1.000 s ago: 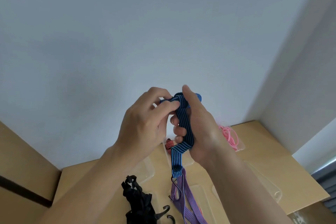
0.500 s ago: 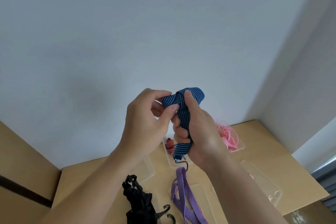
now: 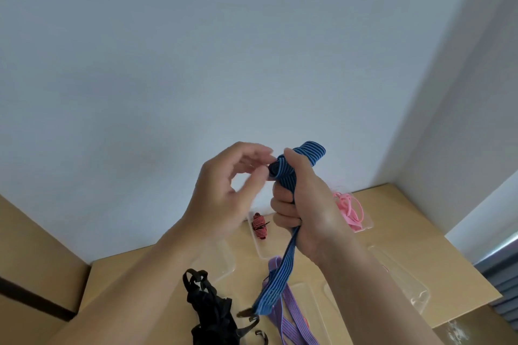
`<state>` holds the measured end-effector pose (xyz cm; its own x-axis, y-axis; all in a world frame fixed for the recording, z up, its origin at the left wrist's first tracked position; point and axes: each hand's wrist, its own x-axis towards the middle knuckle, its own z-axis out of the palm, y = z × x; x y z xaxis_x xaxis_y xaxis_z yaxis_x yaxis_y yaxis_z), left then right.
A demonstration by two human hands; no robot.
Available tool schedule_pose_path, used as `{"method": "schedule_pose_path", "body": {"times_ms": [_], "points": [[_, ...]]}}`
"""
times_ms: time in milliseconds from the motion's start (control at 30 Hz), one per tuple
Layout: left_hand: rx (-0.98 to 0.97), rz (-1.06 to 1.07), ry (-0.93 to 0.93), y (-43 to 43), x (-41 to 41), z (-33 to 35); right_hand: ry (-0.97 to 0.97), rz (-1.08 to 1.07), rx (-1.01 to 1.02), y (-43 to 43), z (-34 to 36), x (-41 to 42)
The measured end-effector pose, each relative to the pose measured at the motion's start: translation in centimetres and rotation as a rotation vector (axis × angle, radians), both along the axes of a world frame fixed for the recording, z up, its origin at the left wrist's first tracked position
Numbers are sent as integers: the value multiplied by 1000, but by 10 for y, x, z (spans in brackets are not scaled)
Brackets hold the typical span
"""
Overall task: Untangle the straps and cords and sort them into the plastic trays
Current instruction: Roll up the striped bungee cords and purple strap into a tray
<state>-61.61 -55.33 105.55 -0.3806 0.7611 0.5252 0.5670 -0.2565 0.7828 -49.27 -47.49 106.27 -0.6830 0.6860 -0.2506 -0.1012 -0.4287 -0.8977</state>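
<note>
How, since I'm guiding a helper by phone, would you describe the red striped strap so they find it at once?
Look at the wooden table, along its far edge by the wall. In a clear tray there, left of the pink cord, lies a small rolled strap. It alone is striped red and black.

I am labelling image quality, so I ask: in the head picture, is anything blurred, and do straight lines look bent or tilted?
Head view: motion blur smears the fingertips of the left hand; the right hand and the blue striped strap it grips look sharp; the wall corner leans strongly, a wide-angle effect; the light is soft, without hard shadows.
</note>
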Motion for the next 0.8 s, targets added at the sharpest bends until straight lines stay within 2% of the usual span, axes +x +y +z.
{"method": "schedule_pose_path", "body": {"times_ms": [67,133,233,333,533,700,800], "points": [[-147,-34,-292,5,-2,11,3,51,108,-2,1,0],[-285,-213,-538,9,-8,18,6,115,241,-4,3,0],[-338,-420,-658,8,-15,26,35,207,404,-3,2,4],[-304,-478,-662,8,-19,28,39,271,541,1,3,9],[-38,-300,-326,5,-8,32,-22,194,816,3,3,9],[-10,-196,-171,1,-7,31,-5,199,795,6,-2,6],[-21,-163,-176,0,-8,32,-45,263,872,11,0,9]]}}
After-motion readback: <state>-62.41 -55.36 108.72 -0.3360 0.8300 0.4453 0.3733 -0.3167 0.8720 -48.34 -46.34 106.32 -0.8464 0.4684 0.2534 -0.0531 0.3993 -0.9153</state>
